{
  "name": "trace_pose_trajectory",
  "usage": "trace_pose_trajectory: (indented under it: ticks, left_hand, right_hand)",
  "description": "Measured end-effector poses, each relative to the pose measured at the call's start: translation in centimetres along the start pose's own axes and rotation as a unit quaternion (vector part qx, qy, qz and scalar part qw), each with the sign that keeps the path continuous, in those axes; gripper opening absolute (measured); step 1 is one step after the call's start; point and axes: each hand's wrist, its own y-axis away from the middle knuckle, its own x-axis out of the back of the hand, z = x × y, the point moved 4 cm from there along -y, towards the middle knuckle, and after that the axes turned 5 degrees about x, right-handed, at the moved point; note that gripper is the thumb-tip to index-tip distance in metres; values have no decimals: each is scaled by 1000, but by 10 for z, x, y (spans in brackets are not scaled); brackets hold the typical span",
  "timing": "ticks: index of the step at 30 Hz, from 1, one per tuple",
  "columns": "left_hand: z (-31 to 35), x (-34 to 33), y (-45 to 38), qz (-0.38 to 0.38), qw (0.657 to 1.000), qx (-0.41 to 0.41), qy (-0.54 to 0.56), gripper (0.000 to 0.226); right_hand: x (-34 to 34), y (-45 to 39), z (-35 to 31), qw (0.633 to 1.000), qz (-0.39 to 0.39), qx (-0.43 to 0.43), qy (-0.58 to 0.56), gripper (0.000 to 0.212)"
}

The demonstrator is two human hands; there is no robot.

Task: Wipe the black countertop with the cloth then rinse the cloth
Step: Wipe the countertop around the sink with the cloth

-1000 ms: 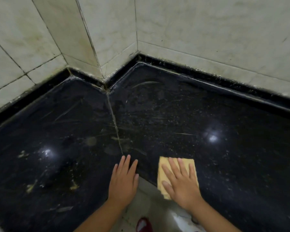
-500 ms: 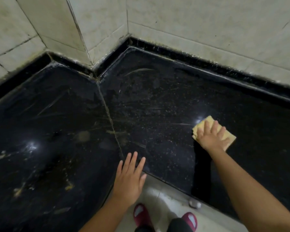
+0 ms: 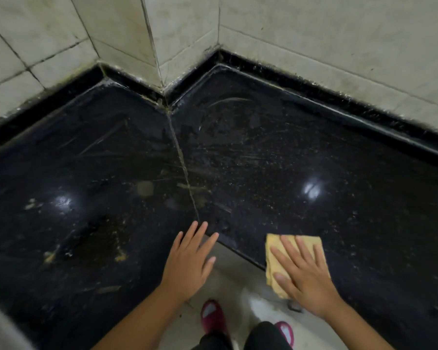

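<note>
- Yellow cloth (image 3: 295, 258), folded, lying flat at the near edge of the black countertop (image 3: 314, 152), one corner hanging past the edge.
- Pressed down by the right hand (image 3: 304, 276), palm flat, fingers straight and spread across the cloth.
- Left hand (image 3: 189, 261) flat too, fingers straight and slightly apart, resting at the countertop's inner corner, holding nothing, just beside the cloth but apart from it.
- Pale seam (image 3: 182, 162) running from the back corner toward the left hand.
- Yellowish smears (image 3: 101, 243) and streaks on the left part of the countertop.
- Off-white wall tiles (image 3: 339, 46) behind, dark grime along the joint.
- Red slippers (image 3: 213, 317) on the pale floor (image 3: 235, 271) below.
</note>
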Motion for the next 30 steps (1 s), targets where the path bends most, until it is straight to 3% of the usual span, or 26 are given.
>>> trace_pose_trajectory:
  ticks: [3, 5, 7, 10, 12, 14, 19, 22, 26, 28, 30]
  left_hand:
    - [-14, 0, 12, 6, 1000, 30, -6, 53]
    - [-18, -1, 14, -9, 999, 39, -9, 54]
    - [-19, -5, 15, -24, 999, 43, -9, 61]
    - [-19, -8, 14, -6, 998, 52, -18, 72]
    - [-19, -7, 15, -5, 999, 53, -7, 70]
    - [-20, -5, 18, -15, 998, 59, 12, 62]
    - [-19, 0, 19, -3, 995, 96, 40, 51]
    - [-19, 0, 17, 19, 994, 103, 29, 59]
    - [-21, -6, 16, 43, 993, 109, -1, 75]
    - [-22, -6, 15, 52, 992, 116, -12, 76]
    - [-22, -5, 15, 54, 992, 114, -4, 73]
  right_hand:
    - [7, 17, 22, 996, -23, -57, -56, 57]
    - [12, 3, 27, 994, 22, -81, -69, 94]
    - [20, -13, 21, 989, -21, -126, -69, 113]
    - [40, -57, 3, 988, -30, -133, -66, 93]
    - [54, -91, -15, 989, -45, -120, -70, 65]
    - [62, -122, -40, 992, -53, -89, -74, 54]
    - [57, -144, -91, 998, -55, 16, -39, 58]
    - [45, -120, -94, 996, 5, 89, 16, 82]
    - [20, -67, -62, 996, -7, 85, 22, 49]
    - [18, -48, -35, 997, 1, 71, -7, 48]
    - [26, -43, -17, 999, -38, 27, -3, 57]
